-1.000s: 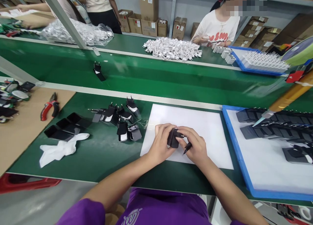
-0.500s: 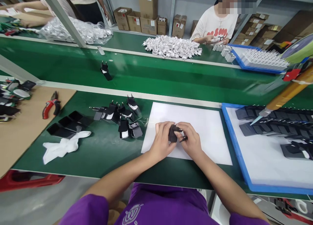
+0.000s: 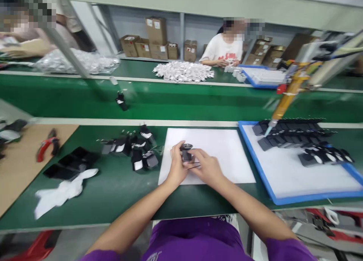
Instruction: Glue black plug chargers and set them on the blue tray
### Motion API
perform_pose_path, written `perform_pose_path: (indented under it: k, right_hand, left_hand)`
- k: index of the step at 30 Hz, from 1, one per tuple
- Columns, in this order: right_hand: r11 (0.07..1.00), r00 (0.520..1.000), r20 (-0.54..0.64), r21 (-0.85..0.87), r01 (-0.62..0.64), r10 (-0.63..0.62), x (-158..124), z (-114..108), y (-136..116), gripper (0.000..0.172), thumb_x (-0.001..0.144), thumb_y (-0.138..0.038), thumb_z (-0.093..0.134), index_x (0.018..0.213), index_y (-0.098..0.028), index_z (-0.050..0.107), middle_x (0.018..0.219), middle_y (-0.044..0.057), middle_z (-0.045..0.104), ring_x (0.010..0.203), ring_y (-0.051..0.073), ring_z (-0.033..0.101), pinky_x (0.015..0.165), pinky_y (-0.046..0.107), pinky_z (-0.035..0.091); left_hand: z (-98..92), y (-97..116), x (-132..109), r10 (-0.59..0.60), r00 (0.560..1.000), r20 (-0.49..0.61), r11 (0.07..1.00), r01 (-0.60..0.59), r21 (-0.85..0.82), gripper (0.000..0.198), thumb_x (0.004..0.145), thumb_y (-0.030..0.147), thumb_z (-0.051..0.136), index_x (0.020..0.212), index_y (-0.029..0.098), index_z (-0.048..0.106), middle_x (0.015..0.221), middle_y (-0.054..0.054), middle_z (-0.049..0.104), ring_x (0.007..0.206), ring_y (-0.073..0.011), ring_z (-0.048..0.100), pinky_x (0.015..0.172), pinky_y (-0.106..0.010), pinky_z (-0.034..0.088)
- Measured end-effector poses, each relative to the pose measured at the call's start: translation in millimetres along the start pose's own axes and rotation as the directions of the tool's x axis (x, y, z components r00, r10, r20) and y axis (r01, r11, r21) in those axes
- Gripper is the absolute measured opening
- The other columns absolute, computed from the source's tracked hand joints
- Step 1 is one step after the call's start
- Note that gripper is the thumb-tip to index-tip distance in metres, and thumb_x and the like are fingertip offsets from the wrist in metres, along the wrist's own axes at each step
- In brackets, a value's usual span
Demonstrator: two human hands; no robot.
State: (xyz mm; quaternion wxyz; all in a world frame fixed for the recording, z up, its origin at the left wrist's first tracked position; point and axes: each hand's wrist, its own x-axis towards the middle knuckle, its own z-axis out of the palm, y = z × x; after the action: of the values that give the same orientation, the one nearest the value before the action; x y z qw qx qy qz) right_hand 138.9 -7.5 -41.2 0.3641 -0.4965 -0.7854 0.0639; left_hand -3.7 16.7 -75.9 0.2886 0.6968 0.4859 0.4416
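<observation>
Above the white sheet [image 3: 227, 155], my left hand [image 3: 177, 164] closes round a black plug adapter housing [image 3: 186, 154], held upright. My right hand [image 3: 208, 166] is just to its right, with fingertips against the housing. Between the right fingers a thin dark piece [image 3: 195, 165] shows; blur and the fingers hide its kind. Several black plug adapters [image 3: 137, 151], some with white inner parts, lie in a group left of the sheet. Further left are open black housings [image 3: 70, 162] and a crumpled white cloth [image 3: 64, 191].
A blue-rimmed tray [image 3: 259, 170] with rows of black adapters stands right, an orange dispenser [image 3: 286, 96] over it. Red-handled pliers [image 3: 47, 147] lie on brown board at left. One adapter [image 3: 121, 101] lies beyond the rail. Behind, a co-worker [image 3: 224, 49] handles white parts near a white pile [image 3: 183, 72].
The head view has tilted up and shifted right. The housing has turned in my left hand, its end now facing up. My right fingers have moved lower along it.
</observation>
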Motion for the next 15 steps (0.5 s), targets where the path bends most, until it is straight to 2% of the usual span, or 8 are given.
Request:
perform_pose_path:
  k: [3,6,8,11,13,15]
  right_hand:
    - [0.979,0.994,0.012,-0.174,-0.102,0.106,-6,8,-5,0.039,0.088,-0.052,0.053,0.109,-0.020,0.060,0.100,0.006,0.072,0.072,0.017,0.069,0.050,0.024,0.045]
    - [0.957,0.983,-0.040,-0.223,-0.183,0.178,-16,2,-3,0.038,0.089,-0.051,0.053,0.110,-0.021,0.059,0.104,0.005,0.072,0.072,0.017,0.070,0.051,0.023,0.044]
    - [0.939,0.967,-0.088,-0.235,-0.252,0.238,-26,-11,1,0.035,0.088,-0.048,0.054,0.108,-0.020,0.059,0.099,0.005,0.073,0.070,0.017,0.070,0.051,0.023,0.044]
    - [0.922,0.940,-0.110,-0.189,-0.338,0.322,-42,-38,10,0.027,0.086,-0.039,0.058,0.105,-0.021,0.060,0.091,0.003,0.074,0.068,0.017,0.070,0.054,0.023,0.046]
    - [0.922,0.926,-0.104,-0.104,-0.372,0.362,-52,-60,23,0.024,0.085,-0.036,0.058,0.103,-0.022,0.061,0.088,0.001,0.075,0.066,0.015,0.069,0.057,0.022,0.049]
    - [0.898,0.896,-0.147,-0.077,-0.433,0.419,-62,-82,43,0.023,0.085,-0.037,0.056,0.102,-0.022,0.062,0.087,0.000,0.074,0.060,0.012,0.066,0.057,0.021,0.049]
  left_hand:
    - [3.6,-4,-2,0.028,0.998,0.048,0.999,-0.026,-0.045,0.076,0.075,0.018,0.063,0.142,0.025,0.029,0.127,-0.013,0.039,0.120,-0.0291,0.048,0.101,-0.053,0.044]
    - [6.1,-2,-5,0.062,0.977,0.205,0.993,-0.040,-0.109,0.084,0.077,0.016,0.061,0.148,0.032,0.019,0.136,-0.012,0.033,0.127,-0.0291,0.045,0.100,-0.051,0.048]
    - [7.2,5,-9,0.103,0.945,0.312,0.985,-0.053,-0.164,0.084,0.081,0.017,0.060,0.149,0.037,0.015,0.141,-0.010,0.030,0.132,-0.0289,0.042,0.100,-0.048,0.051]
    - [8.9,16,-16,0.167,0.893,0.418,0.965,-0.061,-0.254,0.074,0.087,0.022,0.056,0.148,0.042,0.018,0.146,-0.007,0.028,0.133,-0.0269,0.043,0.100,-0.046,0.053]
    - [9.6,20,-19,0.199,0.860,0.471,0.958,-0.068,-0.280,0.068,0.090,0.023,0.054,0.146,0.044,0.022,0.146,-0.006,0.028,0.129,-0.0252,0.047,0.101,-0.046,0.053]
    - [9.8,21,-19,0.208,0.841,0.499,0.961,-0.082,-0.262,0.064,0.091,0.024,0.053,0.145,0.044,0.025,0.146,-0.005,0.028,0.125,-0.0241,0.051,0.101,-0.046,0.053]
